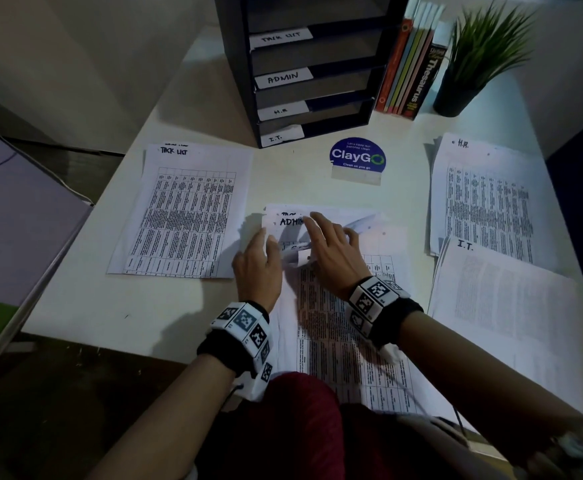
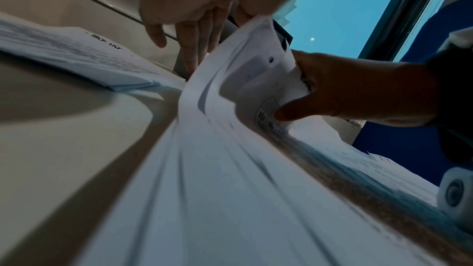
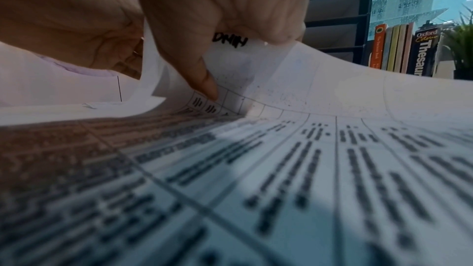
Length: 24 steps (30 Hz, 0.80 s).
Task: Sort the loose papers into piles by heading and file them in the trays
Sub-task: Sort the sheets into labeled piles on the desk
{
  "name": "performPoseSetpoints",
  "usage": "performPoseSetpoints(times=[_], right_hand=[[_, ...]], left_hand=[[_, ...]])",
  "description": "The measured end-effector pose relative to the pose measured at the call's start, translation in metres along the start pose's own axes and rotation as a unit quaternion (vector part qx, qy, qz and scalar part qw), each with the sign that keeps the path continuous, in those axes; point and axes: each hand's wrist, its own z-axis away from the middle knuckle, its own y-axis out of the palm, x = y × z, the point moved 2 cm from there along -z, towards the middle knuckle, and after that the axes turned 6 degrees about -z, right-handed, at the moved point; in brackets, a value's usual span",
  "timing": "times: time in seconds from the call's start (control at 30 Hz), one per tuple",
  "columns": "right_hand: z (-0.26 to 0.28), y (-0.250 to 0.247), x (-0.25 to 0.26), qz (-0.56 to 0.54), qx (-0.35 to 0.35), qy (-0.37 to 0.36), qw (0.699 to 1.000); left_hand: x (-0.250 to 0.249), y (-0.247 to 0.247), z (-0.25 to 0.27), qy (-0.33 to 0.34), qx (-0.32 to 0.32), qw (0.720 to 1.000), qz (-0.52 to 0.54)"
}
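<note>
Head view: the middle stack (image 1: 348, 327) of printed table sheets lies on the white counter (image 1: 116, 306) right in front of the person, long axis running from the near edge away toward the trays (image 1: 303, 77). Its far end is curled up and back, showing a handwritten "ADMIN" heading. The left hand (image 1: 257, 268) has its thumb on the lifted left edge, fingers behind the sheets. The right hand (image 1: 335, 247) lies over the curl with fingers spread and bent onto the paper. The TASK LIST pile (image 1: 186, 213) lies flat to the left, the H.R. pile (image 1: 484, 199) at far right, and the I.T. pile (image 1: 504, 306) nearer, overlapping it; all headings point away from the person. The trays carry labels TASK LIST, ADMIN, H.R., I.T. from top down.

Left wrist view: the left hand (image 2: 194, 17) has straight fingers behind the raised sheets (image 2: 245, 64); the right hand (image 2: 358, 90) pinches them from the other side, thumb on the printed grid.

Right wrist view: the right hand (image 3: 220, 13) clamps the curled top sheet (image 3: 281, 80), thumb tip pressed on the table's first row, with the left hand (image 3: 69, 21) on the sheet's left edge.
</note>
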Motion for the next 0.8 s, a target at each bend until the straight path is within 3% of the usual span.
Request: performPoseSetpoints(times=[0.2,0.4,0.5,0.67,0.8], right_hand=[[-0.005,0.002,-0.002,0.01,0.021,0.004,1.0],[-0.018,-0.001,-0.002,0.029,0.069,0.002,0.997],[-0.02,-0.004,-0.002,0.023,0.059,-0.004,0.998],[-0.008,-0.001,-0.001,0.041,0.034,-0.046,0.998],[0.01,0.001,0.004,0.015,0.003,-0.122,0.992]], left_hand=[[-0.006,-0.004,0.005,0.047,-0.049,0.997,0.024],[0.001,-0.001,0.002,0.066,-0.053,0.996,0.034],[-0.003,-0.006,0.0,0.046,-0.037,0.995,0.079],[-0.004,-0.011,-0.018,-0.046,0.046,0.989,0.136],[0.0,-0.013,-0.039,-0.044,0.059,0.991,0.116]])
